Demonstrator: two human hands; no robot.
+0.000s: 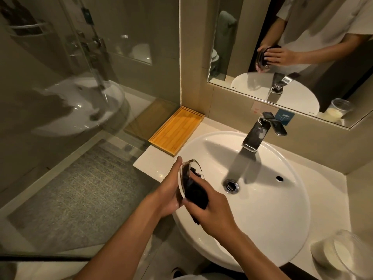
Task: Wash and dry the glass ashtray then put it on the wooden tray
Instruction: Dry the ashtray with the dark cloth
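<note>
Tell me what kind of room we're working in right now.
A bathroom, possibly a hotel's: a white basin with a chrome faucet, a wall mirror above it, and a glass shower enclosure alongside.

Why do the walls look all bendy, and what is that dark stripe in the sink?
Head view: the wide-angle lens curves straight edges like the mirror frame. The dark stripe is the tap casting its shadow across the white sink. The lighting is dim and yellowish, and the glass shower wall shows a ghostly reflection of the sink.

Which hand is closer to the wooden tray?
The left hand. It holds the glass ashtray just below the wooden tray. The right hand wipes with a dark cloth farther away, over the sink.
</note>
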